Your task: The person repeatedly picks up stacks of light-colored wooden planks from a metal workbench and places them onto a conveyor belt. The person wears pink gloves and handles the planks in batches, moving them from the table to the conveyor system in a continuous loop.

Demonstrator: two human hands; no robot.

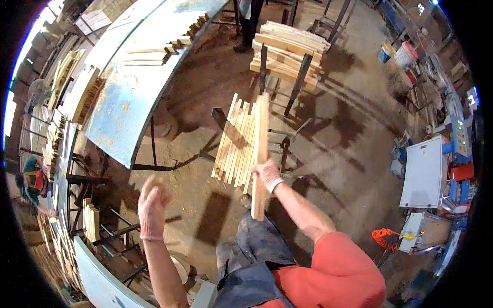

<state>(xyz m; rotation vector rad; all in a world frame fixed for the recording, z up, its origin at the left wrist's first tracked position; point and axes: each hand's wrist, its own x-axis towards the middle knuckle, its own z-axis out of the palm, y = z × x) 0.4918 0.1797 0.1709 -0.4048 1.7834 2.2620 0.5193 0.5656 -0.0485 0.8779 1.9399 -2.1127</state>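
My right hand (268,175), in a light glove, is wrapped round a long wooden board (261,128). The board points away from me, its near end just in front of my thigh. My left hand (153,203), also gloved, is raised to the left with nothing visible in it; its fingers are loosely bent and slightly blurred. Beyond my feet, a row of narrow wooden strips (233,141) lies side by side on a metal stand (285,149), partly covered by the held board.
A stack of boards (290,49) sits on a rack with dark uprights farther off. To the left stands a long pale-blue table (120,108) with wooden pieces. A person (35,182) is at the far left. A white machine cabinet (422,172) and an orange coiled hose (382,238) are at right.
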